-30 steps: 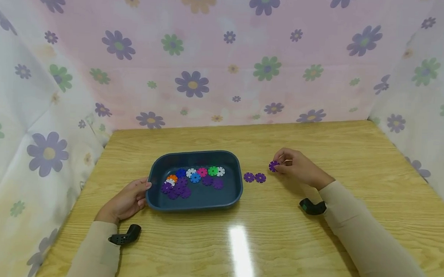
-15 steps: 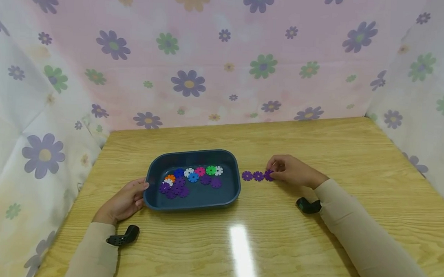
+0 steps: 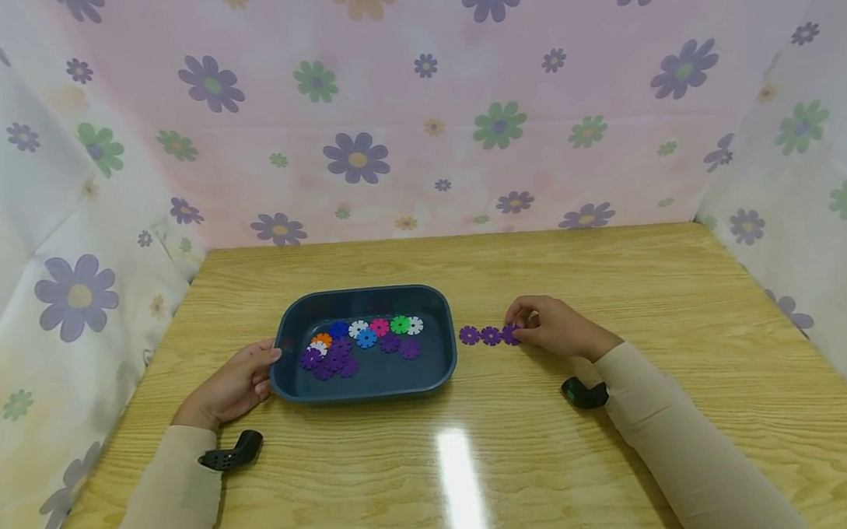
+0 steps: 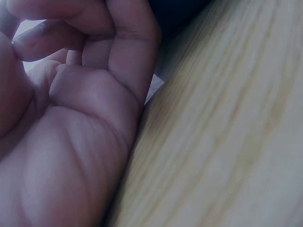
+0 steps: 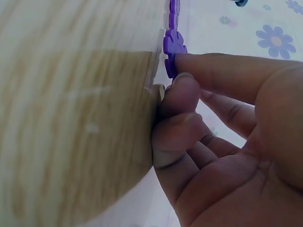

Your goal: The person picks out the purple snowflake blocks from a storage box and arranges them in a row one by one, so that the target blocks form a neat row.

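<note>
My left hand (image 3: 232,384) grips the left end of a dark blue plastic tray (image 3: 391,378), thumb at the rim and fingers curled by the wall. Beyond the tray's right end, purple notched snowflake discs lie in a row on the table: a left one (image 3: 469,335), a middle one (image 3: 490,335) and a right one (image 3: 510,334). With thumb and fingers, my right hand (image 3: 560,327) pinches the right disc at its edge. From the right wrist, the thumb presses on this purple disc (image 5: 173,45) close to the tabletop.
Inside the tray lie more snowflake discs, among them a purple cluster (image 3: 336,361), a green one (image 3: 399,324), a pink one (image 3: 379,327) and a light blue one (image 3: 366,339). Flower-printed cloth (image 3: 391,201) encloses the wooden table (image 3: 346,472) at the back and sides.
My right hand has brought its purple disc left and down to the table, at the right end of the other two. My left hand keeps its hold on the tray.
</note>
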The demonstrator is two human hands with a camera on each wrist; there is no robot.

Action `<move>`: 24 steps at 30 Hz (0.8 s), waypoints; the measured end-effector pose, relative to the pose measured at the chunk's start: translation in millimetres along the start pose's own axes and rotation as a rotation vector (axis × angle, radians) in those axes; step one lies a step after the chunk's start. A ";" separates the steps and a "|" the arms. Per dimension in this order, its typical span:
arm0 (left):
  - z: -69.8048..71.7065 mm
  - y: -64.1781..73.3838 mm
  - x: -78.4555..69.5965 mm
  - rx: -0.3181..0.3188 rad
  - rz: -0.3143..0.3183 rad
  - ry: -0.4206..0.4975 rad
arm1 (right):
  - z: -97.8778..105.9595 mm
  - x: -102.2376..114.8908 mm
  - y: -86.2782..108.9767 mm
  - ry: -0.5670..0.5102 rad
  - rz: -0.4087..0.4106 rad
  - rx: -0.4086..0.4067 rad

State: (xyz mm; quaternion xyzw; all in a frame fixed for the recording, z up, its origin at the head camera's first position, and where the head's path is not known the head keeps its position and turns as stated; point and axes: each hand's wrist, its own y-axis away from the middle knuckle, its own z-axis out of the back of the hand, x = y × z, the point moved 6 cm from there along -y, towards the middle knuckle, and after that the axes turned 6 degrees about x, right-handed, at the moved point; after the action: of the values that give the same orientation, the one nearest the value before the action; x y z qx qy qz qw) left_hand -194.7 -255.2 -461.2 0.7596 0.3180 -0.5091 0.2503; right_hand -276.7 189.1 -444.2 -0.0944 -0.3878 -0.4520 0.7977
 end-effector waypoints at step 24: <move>-0.9 2.7 2.0 -0.015 -0.005 0.001 | -4.9 21.4 -0.1 -0.022 0.067 -0.058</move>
State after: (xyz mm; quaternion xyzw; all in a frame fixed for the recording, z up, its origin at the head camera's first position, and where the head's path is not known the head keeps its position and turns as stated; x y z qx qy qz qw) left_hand -191.5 -255.9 -462.6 0.7573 0.3238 -0.5068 0.2544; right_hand -268.0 172.8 -432.5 -0.1353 -0.3798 -0.4353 0.8050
